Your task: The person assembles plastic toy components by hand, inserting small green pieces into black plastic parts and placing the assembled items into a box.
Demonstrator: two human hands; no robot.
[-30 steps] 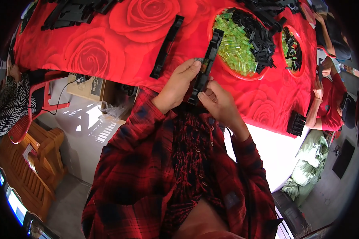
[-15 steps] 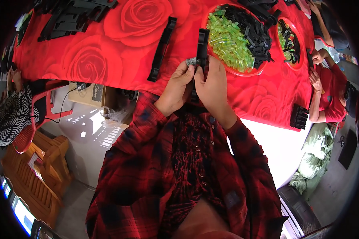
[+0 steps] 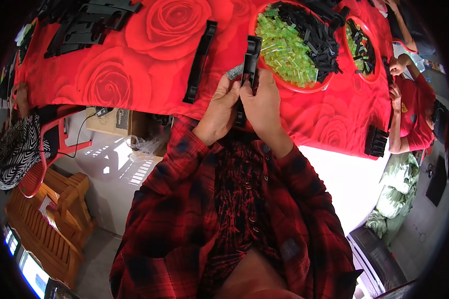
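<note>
Both hands meet at the table's near edge around a long black plastic part (image 3: 252,52), held upright in the picture. My left hand (image 3: 221,109) closes on its left side, and a grey speckled band (image 3: 234,72) shows at those fingers. From the right, my right hand (image 3: 263,103) pinches the same part, thumb toward the middle. What lies between the fingertips is too small to make out. Left of my hands, a similar black plastic strip (image 3: 200,62) lies on the cloth. Just right of them stands a red basin (image 3: 304,90) with clear yellow-green pieces (image 3: 284,50) and small black pieces (image 3: 322,42).
A smaller red basin (image 3: 371,78) holds similar pieces. Black plastic parts (image 3: 87,25) pile up at the far left; a black stack (image 3: 376,141) sits at the right edge. Co-workers sit at both ends, one in a red shirt (image 3: 415,112). A red chair (image 3: 32,183) stands left.
The fingers have shifted slightly along the black part, and more of the grey speckled band shows. The view has moved a little. At the left, the co-worker's hand has changed position.
</note>
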